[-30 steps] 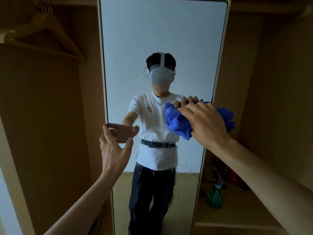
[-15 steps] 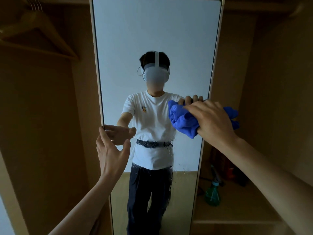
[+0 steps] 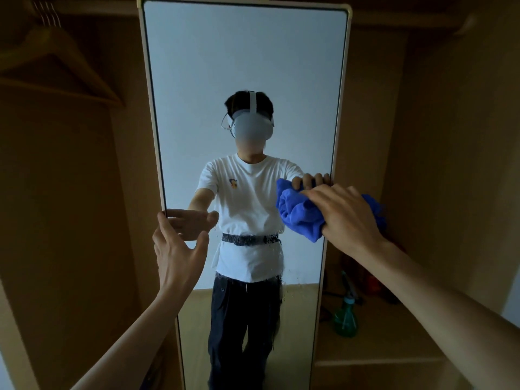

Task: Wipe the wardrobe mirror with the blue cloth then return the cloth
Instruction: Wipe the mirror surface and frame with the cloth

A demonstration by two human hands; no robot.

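Observation:
A tall wardrobe mirror (image 3: 242, 66) in a pale frame stands straight ahead, reflecting a person in a white shirt. My right hand (image 3: 346, 218) grips a bunched blue cloth (image 3: 301, 218) and presses it on the glass at the mirror's right edge, about mid-height. My left hand (image 3: 176, 249) is spread open at the mirror's left edge, its fingertips touching the frame. Water droplets and streaks show on the lower glass.
The mirror sits inside a wooden wardrobe. A wooden hanger (image 3: 56, 63) hangs at the upper left. On the right shelf (image 3: 374, 342) stand a green spray bottle (image 3: 345, 319) and some dark items behind it.
My right hand has slid the cloth rightward along the glass to the mirror's right edge. The left hand stays at the left edge. The view has tilted up, showing the mirror's top.

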